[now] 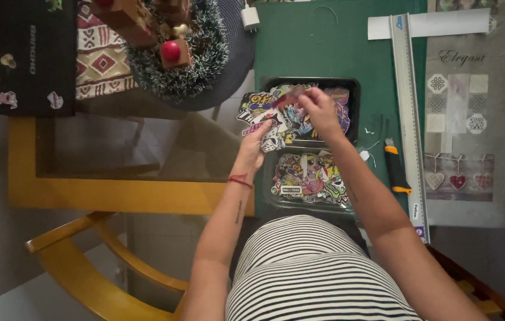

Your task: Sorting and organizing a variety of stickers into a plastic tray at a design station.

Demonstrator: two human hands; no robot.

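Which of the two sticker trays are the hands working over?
The farther black tray, beside the wreath. Both hands, left and right, hover above its stickers; the nearer tray lies untouched by the striped shirt.

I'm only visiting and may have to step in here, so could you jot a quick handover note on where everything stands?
Left hand: touching colourful printed stickers at the edge of the far black plastic tray.
Right hand: pinching one small reddish sticker above that tray.
Near tray of colourful stickers: untouched.
Orange-and-black utility knife and long metal ruler lie on the green cutting mat.
Both trays hold loose heaps of stickers.
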